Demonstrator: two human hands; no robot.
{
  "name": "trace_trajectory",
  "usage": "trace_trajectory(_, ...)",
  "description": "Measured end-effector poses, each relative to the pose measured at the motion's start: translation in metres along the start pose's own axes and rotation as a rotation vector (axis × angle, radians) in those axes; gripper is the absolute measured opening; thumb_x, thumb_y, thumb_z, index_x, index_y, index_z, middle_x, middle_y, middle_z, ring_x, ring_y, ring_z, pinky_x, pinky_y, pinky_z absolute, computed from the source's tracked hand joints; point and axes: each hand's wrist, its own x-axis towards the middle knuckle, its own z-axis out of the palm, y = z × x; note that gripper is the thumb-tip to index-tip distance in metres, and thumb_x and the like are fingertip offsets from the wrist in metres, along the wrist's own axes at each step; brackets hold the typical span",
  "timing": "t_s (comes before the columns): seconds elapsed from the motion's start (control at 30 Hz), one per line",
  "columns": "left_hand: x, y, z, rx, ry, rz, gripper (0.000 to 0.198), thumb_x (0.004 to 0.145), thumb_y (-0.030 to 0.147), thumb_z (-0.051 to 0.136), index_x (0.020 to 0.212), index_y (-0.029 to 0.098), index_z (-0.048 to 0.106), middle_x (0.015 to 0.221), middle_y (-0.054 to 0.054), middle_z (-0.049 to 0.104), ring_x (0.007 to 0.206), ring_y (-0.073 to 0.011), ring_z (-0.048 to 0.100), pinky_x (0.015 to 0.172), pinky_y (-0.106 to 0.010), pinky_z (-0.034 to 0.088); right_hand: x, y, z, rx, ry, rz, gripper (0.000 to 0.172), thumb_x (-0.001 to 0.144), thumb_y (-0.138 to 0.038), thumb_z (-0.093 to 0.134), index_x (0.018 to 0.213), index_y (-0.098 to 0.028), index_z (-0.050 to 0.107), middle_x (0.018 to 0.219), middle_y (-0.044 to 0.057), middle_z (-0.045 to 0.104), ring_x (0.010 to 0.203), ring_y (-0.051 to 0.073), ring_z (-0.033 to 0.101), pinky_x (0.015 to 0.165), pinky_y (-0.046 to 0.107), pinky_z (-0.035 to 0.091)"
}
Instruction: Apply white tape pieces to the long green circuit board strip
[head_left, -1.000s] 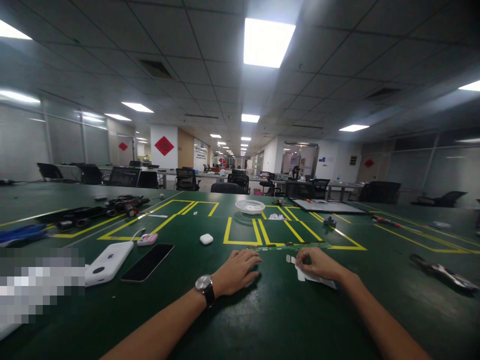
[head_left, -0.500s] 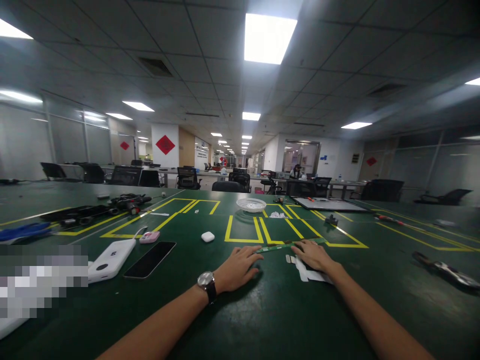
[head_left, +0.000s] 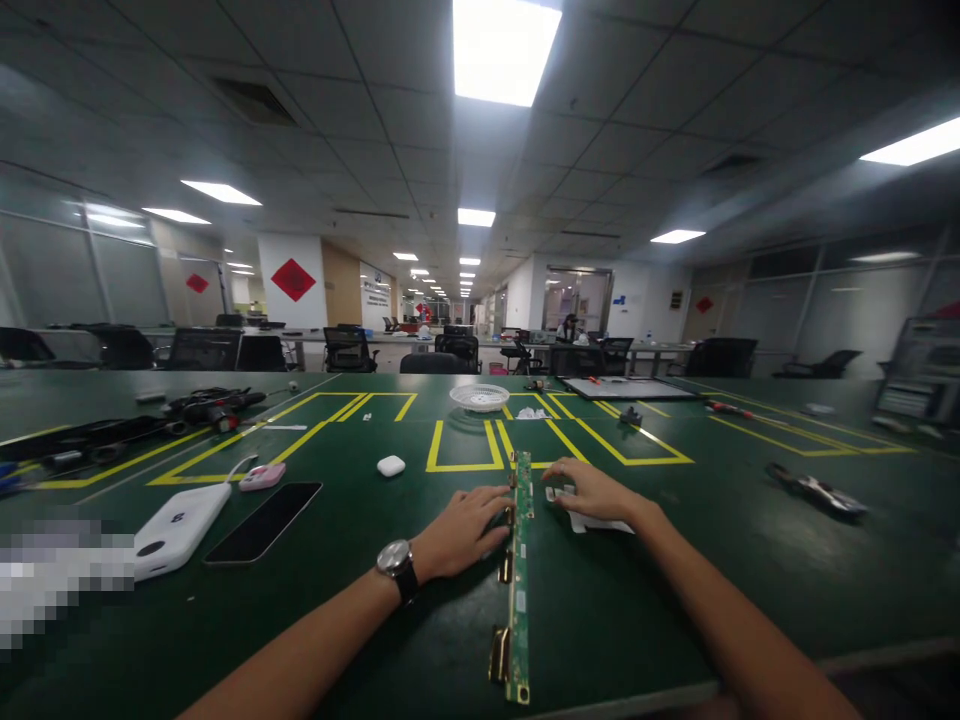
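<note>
Bright green circuit board (head_left: 523, 570) with small white labels (head_left: 522, 601) and coppery brown connectors (head_left: 500, 655) along its left edge. All around the board, deep green tabletop (head_left: 622, 620), patterned beyond it with yellow tape outlines (head_left: 465, 468). Left of the board, wristwatch (head_left: 395, 557) with silver dial and black strap. Farther left of it, white earbud case (head_left: 391, 466), black smartphone (head_left: 264, 523), and white power bank (head_left: 180, 530) marked with a dark oval. Right of the board, plain white paper (head_left: 600, 523). Beyond the board, white basket (head_left: 480, 398) in an openwork pattern.
</note>
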Motion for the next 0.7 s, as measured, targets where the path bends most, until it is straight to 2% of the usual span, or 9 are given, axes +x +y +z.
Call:
trace_trajectory(0.13, 0.005, 0.005, 0.006, -0.017, -0.07, 0.004, 0.04, 0.1, 0.041, 0.041, 0.138, 0.029, 0.044, 0.153, -0.007, 0.036, 0.137, -0.0263, 0.036, 0.104, -0.046, 0.033, -0.011, 0.016, -0.007, -0.014, -0.086, 0.096, 0.037, 0.072, -0.025, 0.066, 0.109, -0.017, 0.069, 0.105, 0.009, 0.065, 0.095, 0.023, 0.059, 0.085, 0.033, 0.046)
trace_trajectory(0.27, 0.007, 0.008, 0.008, 0.0, -0.114, 0.03, 0.042, 0.101, 0.043, 0.039, 0.14, 0.029, 0.044, 0.15, -0.008, 0.041, 0.136, -0.0275, 0.037, 0.105, -0.048, 0.03, -0.007, 0.018, 0.002, -0.026, -0.062, 0.082, 0.025, 0.074, -0.018, 0.061, 0.096, -0.016, 0.072, 0.091, 0.006, 0.066, 0.08, 0.019, 0.059, 0.073, 0.027, 0.044)
trace_trajectory(0.37, 0.005, 0.011, 0.005, 0.028, -0.088, 0.074, 0.041, 0.1, 0.043, 0.041, 0.136, 0.026, 0.049, 0.142, -0.008, 0.05, 0.13, -0.027, 0.044, 0.104, -0.046, 0.032, -0.002, 0.016, 0.008, -0.053, -0.033, 0.056, 0.017, 0.076, -0.019, 0.061, 0.089, -0.015, 0.072, 0.086, 0.007, 0.067, 0.08, 0.018, 0.059, 0.073, 0.026, 0.043)
trace_trajectory(0.53, 0.002, 0.015, 0.001, 0.027, -0.018, 0.106, 0.031, 0.1, 0.04, 0.043, 0.122, 0.026, 0.059, 0.122, -0.006, 0.059, 0.114, -0.0233, 0.053, 0.096, -0.038, 0.038, -0.003, 0.016, 0.007, -0.02, -0.004, 0.014, 0.02, 0.079, -0.023, 0.063, 0.097, -0.016, 0.071, 0.096, 0.007, 0.068, 0.087, 0.019, 0.06, 0.08, 0.028, 0.043)
trace_trajectory(0.6, 0.004, 0.013, 0.003, 0.021, 0.01, 0.074, 0.032, 0.1, 0.04, 0.042, 0.125, 0.026, 0.057, 0.127, -0.006, 0.057, 0.116, -0.0232, 0.052, 0.097, -0.038, 0.039, -0.003, 0.014, 0.008, 0.004, -0.031, 0.033, 0.019, 0.08, -0.022, 0.061, 0.096, -0.016, 0.071, 0.094, 0.007, 0.068, 0.083, 0.018, 0.06, 0.076, 0.027, 0.044)
trace_trajectory(0.7, 0.008, 0.007, 0.01, 0.025, 0.001, 0.028, 0.038, 0.101, 0.042, 0.039, 0.135, 0.026, 0.048, 0.147, -0.007, 0.042, 0.131, -0.0251, 0.042, 0.102, -0.041, 0.035, -0.001, 0.008, 0.012, 0.015, -0.014, 0.073, 0.018, 0.078, -0.022, 0.064, 0.094, -0.015, 0.071, 0.089, 0.006, 0.068, 0.077, 0.016, 0.059, 0.071, 0.025, 0.043)
